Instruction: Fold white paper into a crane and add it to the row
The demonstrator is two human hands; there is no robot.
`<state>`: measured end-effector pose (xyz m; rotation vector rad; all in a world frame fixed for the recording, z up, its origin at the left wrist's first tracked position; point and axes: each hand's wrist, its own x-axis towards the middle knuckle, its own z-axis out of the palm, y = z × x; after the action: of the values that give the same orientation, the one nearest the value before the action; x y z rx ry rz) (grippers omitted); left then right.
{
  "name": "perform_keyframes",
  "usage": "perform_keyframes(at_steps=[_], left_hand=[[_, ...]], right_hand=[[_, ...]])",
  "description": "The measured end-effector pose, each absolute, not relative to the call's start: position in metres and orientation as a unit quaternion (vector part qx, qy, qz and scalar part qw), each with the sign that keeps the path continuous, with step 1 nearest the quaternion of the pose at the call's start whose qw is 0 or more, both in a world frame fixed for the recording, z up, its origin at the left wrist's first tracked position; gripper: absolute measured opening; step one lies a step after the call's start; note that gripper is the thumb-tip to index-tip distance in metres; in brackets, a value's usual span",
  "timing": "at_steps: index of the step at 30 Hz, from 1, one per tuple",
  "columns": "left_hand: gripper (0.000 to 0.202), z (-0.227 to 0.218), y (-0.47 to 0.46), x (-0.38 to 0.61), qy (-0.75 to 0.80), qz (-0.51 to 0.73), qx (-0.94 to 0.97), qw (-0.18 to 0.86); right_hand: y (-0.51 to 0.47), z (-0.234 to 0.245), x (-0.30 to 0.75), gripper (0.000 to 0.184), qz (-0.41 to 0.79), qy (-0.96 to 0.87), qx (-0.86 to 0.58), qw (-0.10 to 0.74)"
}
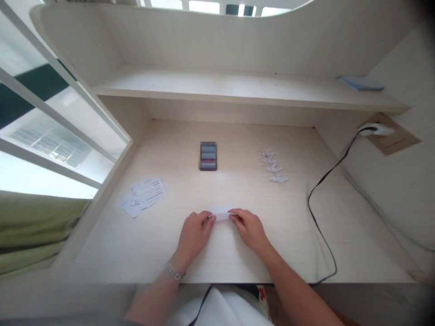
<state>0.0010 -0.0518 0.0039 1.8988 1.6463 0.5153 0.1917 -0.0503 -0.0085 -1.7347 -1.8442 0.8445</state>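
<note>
A small folded piece of white paper is held low over the desk, close to its front half. My left hand pinches its left end between thumb and fingers. At the right end, my right hand grips it the same way. Fingertips cover both ends of the paper. Beyond my right hand, several small folded paper cranes lie in a column. Off to the left, loose sheets of printed paper overlap one another.
A dark phone-like rectangle, blurred out, lies toward the back of the desk. A black cable runs from the wall socket down the right side. A shelf overhangs the back, with a bluish flat item on it.
</note>
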Motion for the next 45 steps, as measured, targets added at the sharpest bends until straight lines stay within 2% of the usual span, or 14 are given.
perform_keyframes(at_steps=[3,15,21,45], left_hand=[[0.034,0.002,-0.050,0.006,0.648,0.184,0.691,0.264],[0.032,-0.004,-0.045,0.018,0.731,0.156,0.629,0.213],[0.031,-0.005,-0.043,0.018,0.742,0.135,0.623,0.208],[0.030,0.005,-0.040,0.021,0.761,0.087,0.605,0.220]], right_hand=[[-0.045,-0.003,0.187,0.026,0.299,-0.649,-0.670,0.200],[-0.034,0.006,0.179,0.030,0.285,-0.585,-0.743,0.153],[-0.030,0.011,0.177,0.024,0.278,-0.562,-0.771,0.113],[-0.024,0.014,0.179,0.017,0.285,-0.553,-0.779,0.079]])
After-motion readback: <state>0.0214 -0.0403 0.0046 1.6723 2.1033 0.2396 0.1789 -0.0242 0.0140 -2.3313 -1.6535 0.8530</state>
